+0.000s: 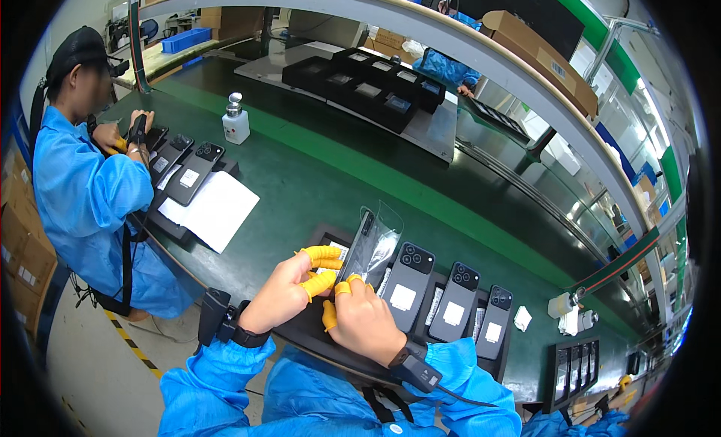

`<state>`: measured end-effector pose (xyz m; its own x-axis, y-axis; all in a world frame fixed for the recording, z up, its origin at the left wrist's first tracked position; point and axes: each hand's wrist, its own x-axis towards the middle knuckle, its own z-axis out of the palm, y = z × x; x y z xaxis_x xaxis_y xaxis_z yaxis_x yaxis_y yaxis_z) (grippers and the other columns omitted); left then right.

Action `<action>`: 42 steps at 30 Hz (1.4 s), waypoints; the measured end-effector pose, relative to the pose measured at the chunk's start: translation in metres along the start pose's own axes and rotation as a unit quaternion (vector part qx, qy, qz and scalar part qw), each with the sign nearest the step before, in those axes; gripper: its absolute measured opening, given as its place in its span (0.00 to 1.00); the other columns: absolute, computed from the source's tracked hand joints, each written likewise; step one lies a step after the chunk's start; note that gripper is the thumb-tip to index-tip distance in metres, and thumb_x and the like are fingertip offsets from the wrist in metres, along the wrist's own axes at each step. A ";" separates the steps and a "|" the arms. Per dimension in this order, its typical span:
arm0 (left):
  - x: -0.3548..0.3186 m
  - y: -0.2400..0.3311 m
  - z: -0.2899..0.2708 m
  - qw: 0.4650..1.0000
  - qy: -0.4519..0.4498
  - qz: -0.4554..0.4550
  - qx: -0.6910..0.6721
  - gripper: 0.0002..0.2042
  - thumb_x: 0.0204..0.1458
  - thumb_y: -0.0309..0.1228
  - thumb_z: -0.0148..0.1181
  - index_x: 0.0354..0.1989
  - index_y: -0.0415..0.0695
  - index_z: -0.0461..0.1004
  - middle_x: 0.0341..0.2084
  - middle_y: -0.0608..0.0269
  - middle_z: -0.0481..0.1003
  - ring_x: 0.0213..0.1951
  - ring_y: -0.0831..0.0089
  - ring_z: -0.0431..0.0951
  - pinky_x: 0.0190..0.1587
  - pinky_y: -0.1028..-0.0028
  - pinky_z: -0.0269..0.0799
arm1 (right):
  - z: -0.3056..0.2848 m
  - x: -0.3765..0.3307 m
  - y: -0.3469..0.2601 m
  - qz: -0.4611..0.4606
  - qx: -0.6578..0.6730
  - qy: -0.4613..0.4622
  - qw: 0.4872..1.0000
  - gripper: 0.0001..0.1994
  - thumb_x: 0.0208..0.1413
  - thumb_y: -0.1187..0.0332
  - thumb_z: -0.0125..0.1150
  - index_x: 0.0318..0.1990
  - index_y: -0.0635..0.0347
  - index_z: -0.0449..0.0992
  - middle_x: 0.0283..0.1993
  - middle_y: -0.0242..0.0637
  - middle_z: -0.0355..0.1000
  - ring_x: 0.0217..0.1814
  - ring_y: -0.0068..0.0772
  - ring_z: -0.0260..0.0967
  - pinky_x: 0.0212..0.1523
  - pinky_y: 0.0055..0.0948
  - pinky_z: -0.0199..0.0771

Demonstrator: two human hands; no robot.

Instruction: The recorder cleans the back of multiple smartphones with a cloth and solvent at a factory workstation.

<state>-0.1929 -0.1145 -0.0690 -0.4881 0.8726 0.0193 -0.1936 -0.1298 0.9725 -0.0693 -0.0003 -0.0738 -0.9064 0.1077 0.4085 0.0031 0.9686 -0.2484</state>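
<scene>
Two hands meet at the lower centre, fingertips capped in yellow finger cots [321, 255]; left hand [282, 294] with thumb and forefingers curled together against the lower left edge of a dark smartphone [357, 245]; right hand [364, 320] with fingertips closed on the phone's lower end from below; both hands clamped on the same phone, neither clearly nearer. Phone tilted up off the bench, long axis running from the fingers upward and slightly to the right, away from the person; its upper part sits against or inside a clear plastic sleeve [381, 241], which of the two cannot be told. Just right of the held phone, three further smartphones [408, 287] lie back-up in a row on a black tray [315, 328], each with a white square label, long axes roughly parallel to the held one. Wrists carry dark bands over blue sleeves; a green-topped workbench [315, 174] extends outward, bearing a white pump bottle [236, 120] well apart to the upper left and black trays farther back. At the left, a co-worker in blue [82, 189] handles other phones beside a white sheet of paper [214, 208].
</scene>
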 end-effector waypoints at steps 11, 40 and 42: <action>-0.003 -0.012 -0.014 0.999 0.035 -0.006 0.030 0.19 0.58 0.25 0.52 0.58 0.36 0.63 0.51 0.56 0.70 0.49 0.71 0.73 0.49 0.73 0.72 | -0.007 0.026 0.054 0.054 0.271 -0.162 0.947 0.05 0.45 0.73 0.62 0.30 0.64 0.74 0.30 0.46 0.70 0.30 0.48 0.69 0.31 0.36 0.70; -0.023 -0.024 0.006 0.980 0.114 -0.018 0.163 0.22 0.50 0.13 0.46 0.56 0.38 0.68 0.48 0.59 0.72 0.36 0.77 0.75 0.37 0.76 0.73 | -0.003 0.008 0.045 0.008 0.265 -0.172 0.949 0.15 0.47 0.70 0.65 0.41 0.67 0.72 0.42 0.49 0.64 0.48 0.51 0.62 0.49 0.39 0.65; -0.022 -0.024 0.009 0.976 0.130 -0.020 0.171 0.23 0.48 0.12 0.46 0.55 0.39 0.69 0.42 0.57 0.75 0.33 0.75 0.76 0.35 0.74 0.73 | -0.001 0.006 0.044 0.010 0.262 -0.169 0.950 0.15 0.47 0.70 0.65 0.41 0.67 0.72 0.42 0.49 0.64 0.48 0.51 0.62 0.49 0.39 0.65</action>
<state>-0.1696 -0.1265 -0.0902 -0.6942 0.7189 -0.0357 0.0582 0.1055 0.9927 -0.0743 0.0435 -0.0817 -0.9925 -0.0391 0.1161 -0.1091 0.7128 -0.6928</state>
